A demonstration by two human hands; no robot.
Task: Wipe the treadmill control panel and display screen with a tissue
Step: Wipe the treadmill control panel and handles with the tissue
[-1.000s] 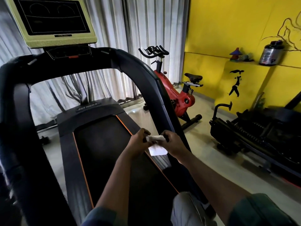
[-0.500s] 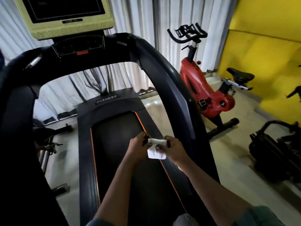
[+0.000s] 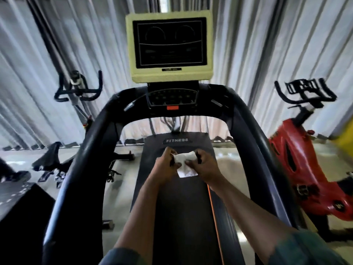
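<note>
A white tissue (image 3: pixel 185 163) is stretched between my left hand (image 3: pixel 165 166) and my right hand (image 3: pixel 204 166), both gripping it over the treadmill belt (image 3: pixel 183 217). Straight ahead, above my hands, rises the display screen (image 3: pixel 170 43), dark inside a pale yellow-green frame. Below it sits the dark control panel (image 3: pixel 172 97) with rows of buttons and an orange-red button (image 3: pixel 172 107). My hands are well below and in front of the panel, touching neither it nor the screen.
Curved black handrails (image 3: pixel 91 150) run down both sides of me. A red exercise bike (image 3: pixel 301 159) stands on the right, a black exercise bike (image 3: pixel 76 92) on the left. Grey curtains (image 3: pixel 267 54) hang behind. A black box (image 3: pixel 21 211) sits low left.
My view has swung left, so the screen and panel now sit centred ahead. Both hands still hold the tissue and have shifted toward the middle of the belt.
</note>
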